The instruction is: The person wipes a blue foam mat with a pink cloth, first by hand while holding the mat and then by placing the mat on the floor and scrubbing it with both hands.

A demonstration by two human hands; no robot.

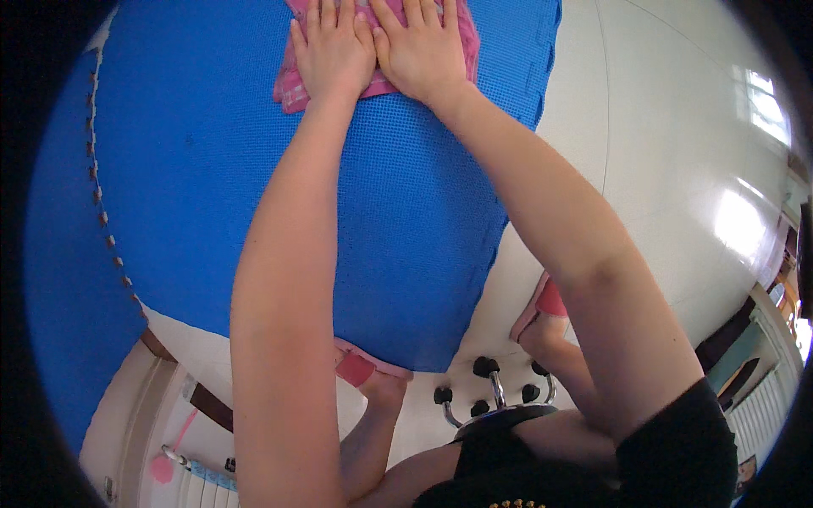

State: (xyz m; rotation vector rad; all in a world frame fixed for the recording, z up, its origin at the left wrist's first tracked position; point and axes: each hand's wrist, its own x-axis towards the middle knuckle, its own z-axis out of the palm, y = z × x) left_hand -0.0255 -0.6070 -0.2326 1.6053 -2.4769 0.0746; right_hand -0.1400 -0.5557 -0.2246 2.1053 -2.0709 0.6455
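Note:
A pink patterned cloth (383, 85), folded or bunched, lies on a blue textured foam mat (190, 165) at the top of the view. My left hand (335, 54) rests palm down on its left part, fingers spread and pointing away from me. Beside it, my right hand (419, 51) presses flat on the right part of the cloth. The thumbs meet or nearly meet in the middle. Neither hand is closed around anything. The cloth's far edge is cut off by the frame.
Pale glossy floor (660, 140) borders the mat on the right. My feet, in pink slippers (356, 368), are by the mat's near edge. Below is a wheeled stool (502, 416). White radiators (756, 413) stand at both lower sides. Another blue mat (63, 254) lies left.

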